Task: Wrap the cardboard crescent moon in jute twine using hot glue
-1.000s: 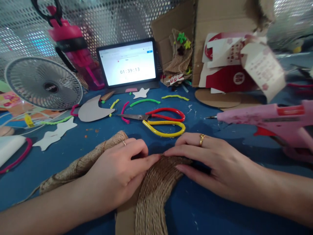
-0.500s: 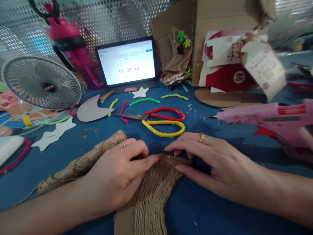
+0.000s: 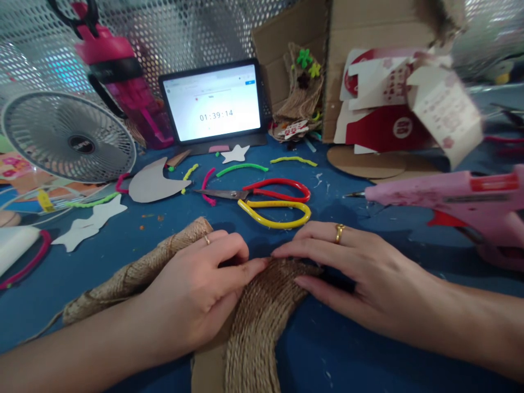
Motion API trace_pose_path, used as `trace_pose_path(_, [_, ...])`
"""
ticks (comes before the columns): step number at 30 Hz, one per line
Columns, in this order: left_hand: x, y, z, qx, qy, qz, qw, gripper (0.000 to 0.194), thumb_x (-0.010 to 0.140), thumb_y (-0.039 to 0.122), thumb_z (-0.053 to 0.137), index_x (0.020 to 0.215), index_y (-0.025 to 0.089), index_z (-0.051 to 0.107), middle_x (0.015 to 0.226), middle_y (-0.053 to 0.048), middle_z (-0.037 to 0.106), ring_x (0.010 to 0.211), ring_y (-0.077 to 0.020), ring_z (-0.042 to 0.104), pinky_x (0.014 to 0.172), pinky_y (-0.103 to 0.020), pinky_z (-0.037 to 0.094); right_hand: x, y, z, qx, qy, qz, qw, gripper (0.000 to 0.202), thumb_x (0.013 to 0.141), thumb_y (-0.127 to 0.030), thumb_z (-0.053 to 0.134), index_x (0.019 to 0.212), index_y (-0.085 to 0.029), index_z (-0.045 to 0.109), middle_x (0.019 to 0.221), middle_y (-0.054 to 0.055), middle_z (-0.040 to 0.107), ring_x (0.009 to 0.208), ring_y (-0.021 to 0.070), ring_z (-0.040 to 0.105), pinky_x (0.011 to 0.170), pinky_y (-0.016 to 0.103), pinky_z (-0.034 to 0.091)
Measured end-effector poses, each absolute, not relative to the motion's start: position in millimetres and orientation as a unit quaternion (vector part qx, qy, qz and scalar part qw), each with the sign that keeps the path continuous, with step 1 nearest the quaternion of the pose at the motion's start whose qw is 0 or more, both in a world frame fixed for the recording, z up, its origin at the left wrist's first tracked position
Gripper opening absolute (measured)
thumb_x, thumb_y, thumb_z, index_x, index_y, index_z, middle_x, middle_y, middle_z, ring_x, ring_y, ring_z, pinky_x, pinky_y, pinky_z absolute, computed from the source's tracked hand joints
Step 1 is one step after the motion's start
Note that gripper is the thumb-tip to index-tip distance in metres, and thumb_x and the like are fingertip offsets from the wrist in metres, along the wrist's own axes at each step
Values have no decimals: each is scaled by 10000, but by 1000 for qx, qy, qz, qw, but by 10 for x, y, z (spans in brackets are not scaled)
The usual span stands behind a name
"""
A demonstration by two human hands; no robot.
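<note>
A curved cardboard piece [image 3: 208, 364] lies at the bottom middle, its right part covered with rows of jute twine [image 3: 262, 322]. My left hand [image 3: 204, 289] is closed on the upper left edge of this piece, thumb and forefinger pinched at the top of the twine rows. My right hand [image 3: 360, 262] touches the piece's pointed upper end, forefinger along the top edge and thumb at the lower edge. Beyond my left hand lies a roll of jute twine [image 3: 164, 254], partly hidden by that hand and forearm. Scissors [image 3: 262, 202] with red and yellow handles rest ahead of both hands.
A pink glue gun [image 3: 429, 191] lies at right, its metal tip pointing left. Pipe cleaner pieces [image 3: 241, 168], a grey crescent cutout [image 3: 151, 183] and white stars [image 3: 90, 221] are scattered around. Behind stand a fan [image 3: 82, 144], a pink bottle [image 3: 135, 103], a tablet [image 3: 213, 103] and cardboard [image 3: 368, 33].
My right forefinger has come down onto the top edge of the twine-covered piece. My left hand and the piece stay nearly where they were.
</note>
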State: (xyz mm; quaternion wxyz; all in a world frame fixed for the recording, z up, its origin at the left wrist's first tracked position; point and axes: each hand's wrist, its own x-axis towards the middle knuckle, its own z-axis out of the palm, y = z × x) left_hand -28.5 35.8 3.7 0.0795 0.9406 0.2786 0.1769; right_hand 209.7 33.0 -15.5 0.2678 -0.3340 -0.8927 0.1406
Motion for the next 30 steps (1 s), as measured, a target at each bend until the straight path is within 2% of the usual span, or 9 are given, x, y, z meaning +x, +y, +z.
trace_pose_path(16, [-301,351,25,940,280,180,77,253,911,91,424,1024,161,638,854,-33,557,735,-116,486,632,-225,420,2098,343,-155,-324,-898,145,259,283,870,-174,504,1115,-239,630,966,37,616,875,131,599,799,256,503])
trace_pose_path(23, [-287,306,84,933,292,178,112,264,899,91,417,1034,166,632,872,-31,548,756,-113,496,648,-235,436,2091,346,-135,-322,-899,145,257,270,869,-175,496,1092,-226,640,949,45,617,854,134,601,776,260,511])
trace_pose_path(25, [-266,271,143,928,314,154,132,243,895,144,449,1060,177,623,888,-30,541,773,-119,508,653,-239,458,2096,339,-131,-323,-899,148,257,276,868,-166,497,1099,-222,636,957,47,612,846,132,600,762,253,507])
trace_pose_path(27, [-249,227,193,924,335,128,136,253,866,262,543,1098,187,610,913,-35,534,788,-137,521,648,-252,487,2102,331,-132,-323,-898,153,256,278,869,-164,497,1107,-220,631,956,47,604,827,129,596,741,247,503])
trace_pose_path(30, [-244,160,209,925,344,120,106,461,751,421,679,1135,180,594,943,-55,527,787,-170,539,640,-291,527,2111,325,-141,-325,-897,159,253,275,873,-174,501,1115,-221,622,946,44,584,816,125,583,725,246,494])
